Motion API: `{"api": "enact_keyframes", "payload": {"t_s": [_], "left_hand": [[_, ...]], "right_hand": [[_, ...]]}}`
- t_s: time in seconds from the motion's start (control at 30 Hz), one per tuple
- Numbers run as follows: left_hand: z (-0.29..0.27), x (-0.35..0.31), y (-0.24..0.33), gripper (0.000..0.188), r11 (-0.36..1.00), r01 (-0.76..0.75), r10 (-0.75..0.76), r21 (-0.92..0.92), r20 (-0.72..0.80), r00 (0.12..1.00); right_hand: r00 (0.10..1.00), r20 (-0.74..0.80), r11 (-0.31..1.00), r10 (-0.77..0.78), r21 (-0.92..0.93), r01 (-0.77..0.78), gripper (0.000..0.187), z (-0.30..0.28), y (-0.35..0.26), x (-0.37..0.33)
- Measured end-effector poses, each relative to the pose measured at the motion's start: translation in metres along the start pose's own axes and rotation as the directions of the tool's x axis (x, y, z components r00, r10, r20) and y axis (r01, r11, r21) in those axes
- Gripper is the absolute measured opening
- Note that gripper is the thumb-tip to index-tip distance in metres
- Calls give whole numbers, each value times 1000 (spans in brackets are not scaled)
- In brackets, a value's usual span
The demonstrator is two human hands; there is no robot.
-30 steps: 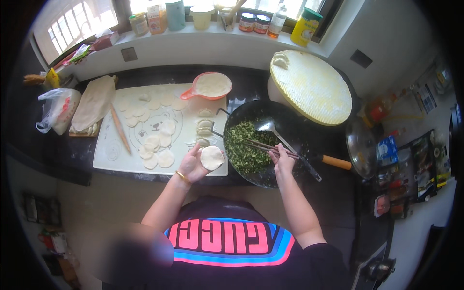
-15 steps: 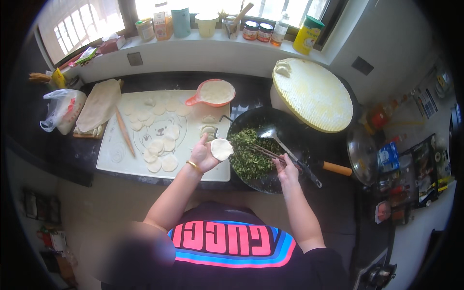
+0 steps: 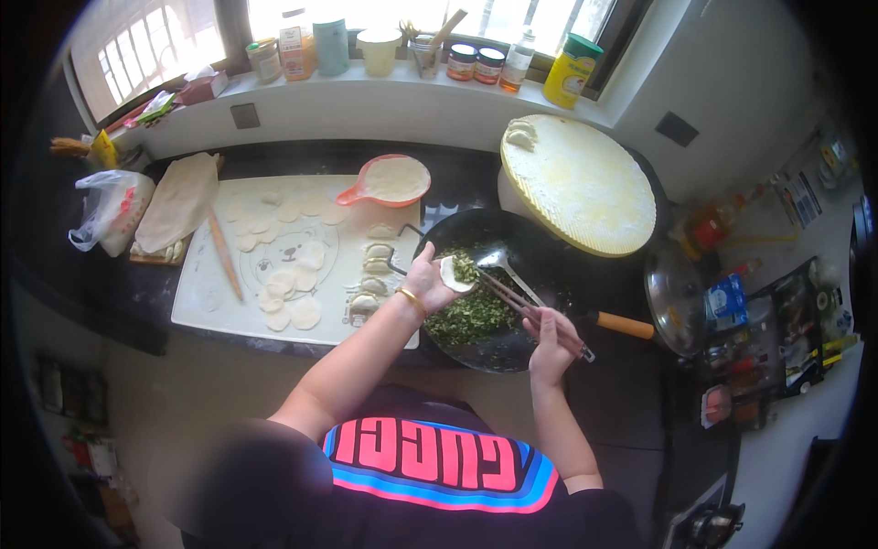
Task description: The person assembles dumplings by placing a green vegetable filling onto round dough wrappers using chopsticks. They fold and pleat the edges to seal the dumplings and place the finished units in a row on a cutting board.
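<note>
Over the left side of a dark wok (image 3: 508, 359), my left hand (image 3: 432, 282) holds a round dumpling wrapper (image 3: 448, 274), its palm turned up. A small heap of chopped green filling (image 3: 465, 267) lies on the wrapper. My right hand (image 3: 551, 343) grips a pair of brown chopsticks (image 3: 508, 298), and their tips are at the heap. Chopped green filling (image 3: 471, 322) also covers the left part of the wok. A metal ladle (image 3: 521, 282) rests in the wok, partly behind the chopsticks.
Left of the wok, a pale board (image 3: 197, 297) bears loose wrappers (image 3: 305, 313), a rolling pin (image 3: 225, 256) and a column of folded dumplings (image 3: 377, 252). Behind stand a red-rimmed flour scoop (image 3: 395, 178) and a round floured tray (image 3: 581, 183) with dumplings. The wok's wooden handle (image 3: 625, 325) points right.
My left hand has moved right with the wrapper, from the board's edge to over the wok. Filling now lies on the wrapper, and the chopsticks have lifted from the wok to it.
</note>
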State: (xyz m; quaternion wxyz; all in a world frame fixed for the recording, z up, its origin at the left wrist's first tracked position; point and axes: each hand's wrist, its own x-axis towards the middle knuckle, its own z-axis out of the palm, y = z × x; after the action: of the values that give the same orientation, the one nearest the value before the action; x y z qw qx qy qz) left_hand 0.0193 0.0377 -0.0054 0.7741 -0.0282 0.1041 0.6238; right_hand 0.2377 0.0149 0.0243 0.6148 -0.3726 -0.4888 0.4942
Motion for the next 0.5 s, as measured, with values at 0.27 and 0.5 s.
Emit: {"api": "enact_keyframes", "payload": {"t_s": [0.27,0.5], "left_hand": [[3,8,-4,70,999,-20,21,25,-68,997],[-9,-2,1,70,997,38,-36,68,-31,999]], "right_hand": [[518,669,503,-533,-241,830,16,0,-22,-8],[993,106,999,-46,-11,47,11,-8,-30,23]]}}
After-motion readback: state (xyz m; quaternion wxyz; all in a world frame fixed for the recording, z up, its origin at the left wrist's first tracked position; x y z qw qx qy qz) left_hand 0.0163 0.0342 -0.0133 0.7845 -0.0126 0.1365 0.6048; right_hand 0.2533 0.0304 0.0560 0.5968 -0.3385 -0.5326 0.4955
